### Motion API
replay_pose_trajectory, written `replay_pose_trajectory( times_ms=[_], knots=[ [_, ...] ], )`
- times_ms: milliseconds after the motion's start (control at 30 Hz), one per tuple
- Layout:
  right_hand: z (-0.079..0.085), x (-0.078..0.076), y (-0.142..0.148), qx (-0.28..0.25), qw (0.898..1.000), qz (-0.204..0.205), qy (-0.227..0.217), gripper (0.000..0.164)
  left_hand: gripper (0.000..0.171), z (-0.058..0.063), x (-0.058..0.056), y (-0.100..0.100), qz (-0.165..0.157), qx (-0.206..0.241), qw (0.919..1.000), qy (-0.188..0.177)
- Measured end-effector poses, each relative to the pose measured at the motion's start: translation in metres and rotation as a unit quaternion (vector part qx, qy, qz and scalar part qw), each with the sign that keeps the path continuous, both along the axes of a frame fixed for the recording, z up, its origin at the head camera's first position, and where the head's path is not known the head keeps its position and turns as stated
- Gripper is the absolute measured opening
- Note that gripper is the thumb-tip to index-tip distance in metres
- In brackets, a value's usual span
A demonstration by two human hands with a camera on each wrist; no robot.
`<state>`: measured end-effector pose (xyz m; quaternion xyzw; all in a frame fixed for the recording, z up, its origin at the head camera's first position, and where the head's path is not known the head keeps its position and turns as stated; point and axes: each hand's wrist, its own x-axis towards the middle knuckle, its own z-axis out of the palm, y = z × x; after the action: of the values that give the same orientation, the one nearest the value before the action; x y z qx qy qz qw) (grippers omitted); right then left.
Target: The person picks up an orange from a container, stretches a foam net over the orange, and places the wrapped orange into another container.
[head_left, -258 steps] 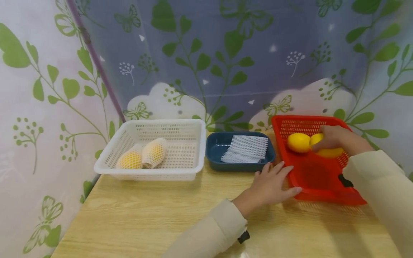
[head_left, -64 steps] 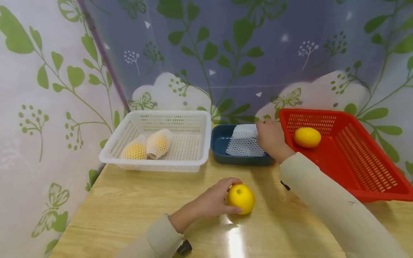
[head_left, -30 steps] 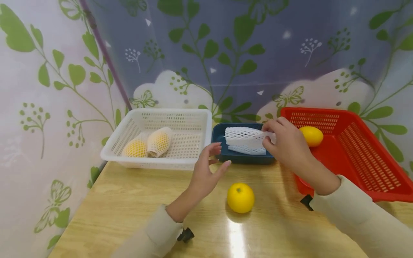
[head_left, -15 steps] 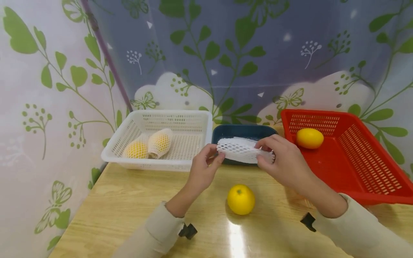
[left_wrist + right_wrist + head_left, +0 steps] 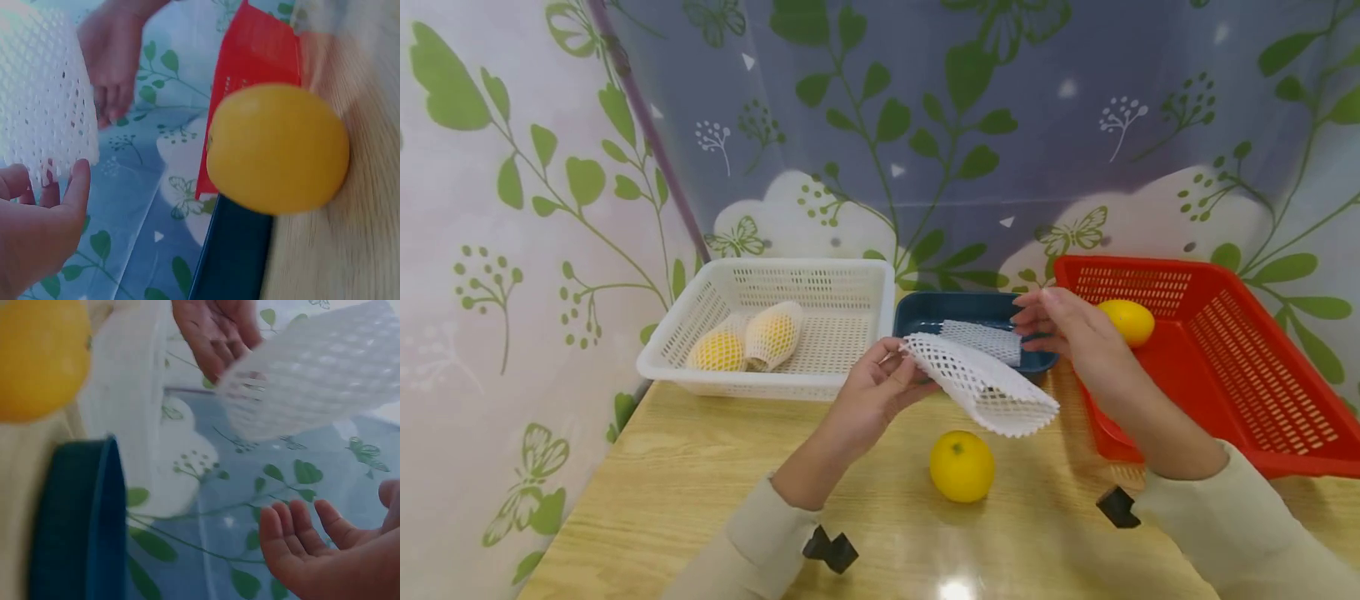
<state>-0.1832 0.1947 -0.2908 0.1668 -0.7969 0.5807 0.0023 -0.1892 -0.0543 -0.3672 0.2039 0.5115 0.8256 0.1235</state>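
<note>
My left hand (image 5: 868, 404) pinches one end of a white foam fruit net (image 5: 981, 383) in the head view. The net's far end hangs open toward the right, above the table. My right hand (image 5: 1086, 342) is off the net, its fingers loosely extended over the right end of the dark blue tray (image 5: 917, 308). A second foam net (image 5: 985, 340) lies flat in that tray. On the table, below the held net, sits a round yellow fruit (image 5: 962, 467); it looms large in the left wrist view, where the net (image 5: 47, 94) shows between thumb and fingers.
At the left stands a white basket (image 5: 760, 379) with two netted yellow fruits (image 5: 773, 333) inside. A red basket (image 5: 1210, 383) at the right contains one bare yellow fruit (image 5: 1129, 322), partly behind my right hand. A patterned curtain hangs behind the table (image 5: 722, 467).
The yellow fruit came from the red basket to the table. My right hand lifted a net from the tray, my left hand took its end, and the right has now let go.
</note>
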Motion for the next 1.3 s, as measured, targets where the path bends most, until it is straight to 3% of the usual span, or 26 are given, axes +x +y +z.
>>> replay_pose_trajectory(
  times_ms=[133, 200, 333, 600, 833, 967, 1100, 1300],
  knots=[
    [-0.018, -0.003, -0.011, -0.006, 0.991, 0.084, -0.103, 0.06, 0.028, 0.0, 0.003, 0.004, -0.061, 0.009, 0.9972, -0.044],
    [-0.027, -0.003, -0.017, -0.009, 0.984, 0.114, -0.139, 0.06, 0.025, -0.002, 0.003, 0.006, -0.085, -0.003, 0.9941, -0.067],
    [-0.043, -0.002, -0.024, -0.019, 0.976, 0.128, -0.176, 0.056, 0.009, -0.007, 0.003, 0.008, -0.11, -0.031, 0.9881, -0.103],
    [-0.059, -0.001, -0.026, -0.069, 0.971, 0.111, -0.198, 0.039, 0.013, -0.013, 0.005, 0.009, -0.107, -0.072, 0.984, -0.124],
    [-0.066, 0.003, -0.02, -0.173, 0.95, 0.126, -0.229, 0.022, 0.017, -0.022, 0.005, 0.007, -0.07, -0.108, 0.9852, -0.114],
    [-0.069, 0.007, -0.021, -0.222, 0.938, 0.113, -0.241, 0.015, 0.027, -0.024, 0.006, 0.008, -0.065, -0.091, 0.9845, -0.135],
    [-0.074, 0.011, -0.024, -0.243, 0.931, 0.09, -0.256, 0.013, 0.026, -0.025, 0.009, 0.01, -0.052, -0.058, 0.985, -0.154],
    [-0.084, 0.014, -0.024, -0.216, 0.934, 0.06, -0.277, 0.011, 0.02, -0.023, 0.013, 0.007, -0.073, -0.021, 0.9868, -0.143]
  ],
)
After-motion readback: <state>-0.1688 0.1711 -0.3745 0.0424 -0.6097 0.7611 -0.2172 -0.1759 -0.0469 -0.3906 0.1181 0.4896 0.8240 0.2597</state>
